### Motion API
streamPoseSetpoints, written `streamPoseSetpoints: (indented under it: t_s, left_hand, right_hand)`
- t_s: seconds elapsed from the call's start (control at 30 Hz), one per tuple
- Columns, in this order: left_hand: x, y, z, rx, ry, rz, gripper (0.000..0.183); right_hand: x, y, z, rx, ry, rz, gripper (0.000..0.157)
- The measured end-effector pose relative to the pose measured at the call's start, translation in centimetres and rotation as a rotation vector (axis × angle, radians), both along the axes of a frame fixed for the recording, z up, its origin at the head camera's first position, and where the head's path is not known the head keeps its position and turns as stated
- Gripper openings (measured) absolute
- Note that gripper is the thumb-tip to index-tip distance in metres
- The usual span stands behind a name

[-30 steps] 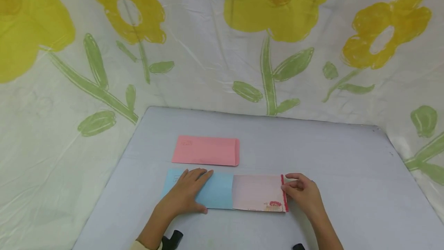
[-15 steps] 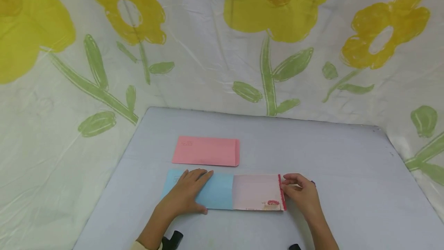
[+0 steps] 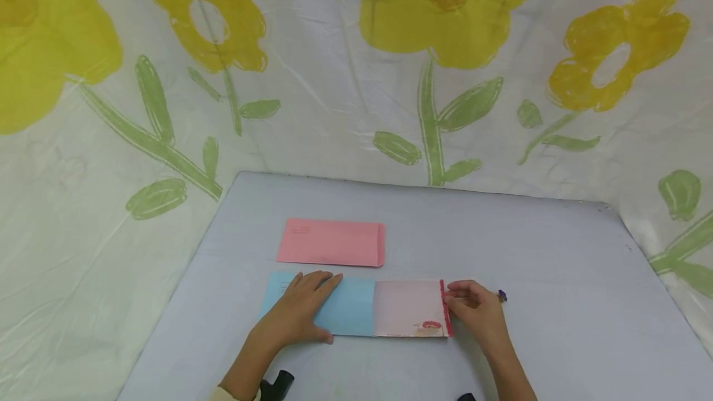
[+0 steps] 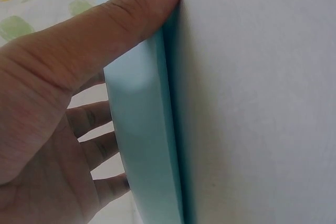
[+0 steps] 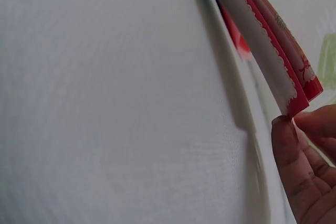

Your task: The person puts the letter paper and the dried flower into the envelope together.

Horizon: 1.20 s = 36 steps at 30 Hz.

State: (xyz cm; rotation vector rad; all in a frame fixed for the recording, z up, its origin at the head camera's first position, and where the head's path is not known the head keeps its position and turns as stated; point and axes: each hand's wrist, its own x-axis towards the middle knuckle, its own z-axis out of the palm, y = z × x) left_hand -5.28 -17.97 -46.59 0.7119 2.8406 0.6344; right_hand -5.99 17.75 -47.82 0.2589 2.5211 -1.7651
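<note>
A blue envelope (image 3: 351, 308) lies flat near the front of the table. Spread across its left half, my left hand (image 3: 301, 308) presses it, fingers toward the far edge; in the left wrist view the thumb (image 4: 126, 14) touches the near edge. A pale pink card (image 3: 409, 305) with a red scalloped border sticks out of the envelope's right end, its inner part hidden. At the card's red right edge, my right hand (image 3: 481, 317) pinches it between thumb and fingers. The right wrist view shows the card (image 5: 268, 40) folded, held by its corner.
Behind the blue envelope lies a pink envelope (image 3: 331, 243), its flap end to the right. The grey-white table (image 3: 501, 234) backs onto a white cloth (image 3: 317, 110) with painted yellow flowers. Black wrist devices (image 3: 278, 382) show at the bottom edge.
My right hand has moved left with the card, and less of the card shows outside the blue envelope. My left hand and the envelope have stayed in place.
</note>
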Motion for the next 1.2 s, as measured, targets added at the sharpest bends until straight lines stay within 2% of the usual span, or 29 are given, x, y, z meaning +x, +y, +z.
streamPoseSetpoints:
  t_s: [0.13,0.33,0.6,0.83,1.2]
  left_hand:
    - [0.0,0.0,0.1,0.003,-0.005,0.001,0.110]
    - [-0.1,0.0,0.0,0.004,-0.002,-0.005,0.111]
    - [0.0,0.0,0.0,0.002,0.007,-0.002,0.111]
    - [0.0,0.0,0.1,0.006,0.010,-0.002,0.111]
    - [0.0,0.0,0.0,0.003,-0.005,0.002,0.111]
  right_hand:
    - [0.1,-0.2,-0.2,-0.032,0.001,0.012,0.022]
    - [0.1,-0.6,-0.5,-0.024,-0.017,0.012,0.023]
    - [0.4,-1.2,-0.8,-0.070,0.002,0.121,0.022]
    - [0.4,-1.6,-0.8,-0.075,0.006,0.151,0.022]
    - [0.2,-2.2,-1.1,-0.074,0.029,0.245,0.021]
